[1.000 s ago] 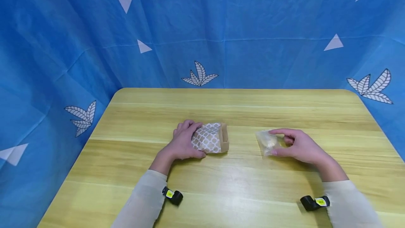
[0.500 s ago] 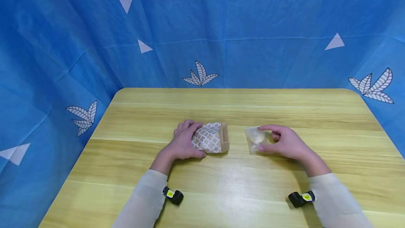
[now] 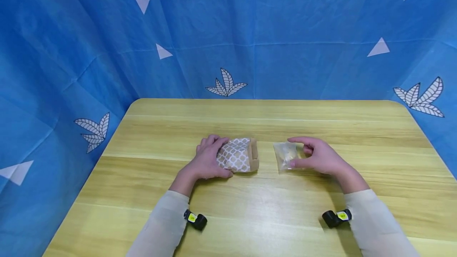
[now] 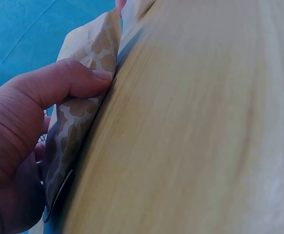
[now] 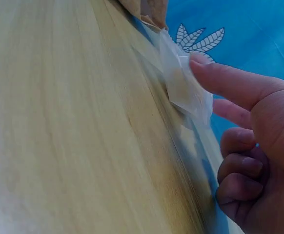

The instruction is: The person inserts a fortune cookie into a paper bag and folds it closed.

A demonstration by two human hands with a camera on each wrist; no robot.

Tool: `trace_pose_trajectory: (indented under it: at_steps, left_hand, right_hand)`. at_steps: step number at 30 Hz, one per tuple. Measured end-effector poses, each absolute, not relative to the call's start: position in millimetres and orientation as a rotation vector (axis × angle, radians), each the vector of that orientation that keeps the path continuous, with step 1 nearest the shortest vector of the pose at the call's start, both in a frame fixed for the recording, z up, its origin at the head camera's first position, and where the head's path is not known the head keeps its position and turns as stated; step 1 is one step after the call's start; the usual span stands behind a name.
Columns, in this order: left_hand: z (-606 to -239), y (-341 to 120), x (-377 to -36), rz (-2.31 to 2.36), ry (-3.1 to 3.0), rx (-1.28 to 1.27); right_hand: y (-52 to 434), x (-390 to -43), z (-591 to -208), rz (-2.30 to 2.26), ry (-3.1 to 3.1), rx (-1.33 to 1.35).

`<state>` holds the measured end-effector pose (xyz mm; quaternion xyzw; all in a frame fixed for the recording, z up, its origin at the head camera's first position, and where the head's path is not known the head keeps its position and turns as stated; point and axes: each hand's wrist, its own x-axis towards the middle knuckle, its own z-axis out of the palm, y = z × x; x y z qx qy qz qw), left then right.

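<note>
A brown paper bag [image 3: 238, 155] with a white lattice print lies on its side on the wooden table [image 3: 271, 122], its open mouth facing right. My left hand [image 3: 208, 158] grips its closed end, thumb curled on the near side [image 4: 69, 83]. The bag [image 4: 83, 117] fills the left wrist view. To the right, a small clear plastic packet [image 3: 285, 155] with a pale item inside is pinched by my right hand [image 3: 314, 156] between thumb and forefinger. The packet [image 5: 186, 87] sits a short gap from the bag's mouth.
A blue cloth backdrop [image 3: 250, 31] with white leaves and triangles surrounds the table on three sides. Black wrist cameras sit on both sleeves [image 3: 194, 220] [image 3: 335, 217]. The tabletop holds only the bag and the packet.
My right hand has slid the clear packet leftward across the table, closer to the bag's open mouth. The left hand and the bag have stayed put.
</note>
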<state>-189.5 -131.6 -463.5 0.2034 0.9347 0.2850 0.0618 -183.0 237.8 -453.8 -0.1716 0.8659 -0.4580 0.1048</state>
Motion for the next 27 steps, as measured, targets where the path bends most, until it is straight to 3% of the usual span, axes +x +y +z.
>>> trace_pose_trajectory:
  at_steps: [27]
  left_hand:
    - [-464.5, -132.1, -191.1, 0.841, 2.824, 0.596]
  right_hand:
    - [236.9, -184.8, -460.1, -1.176, 2.598, -0.484]
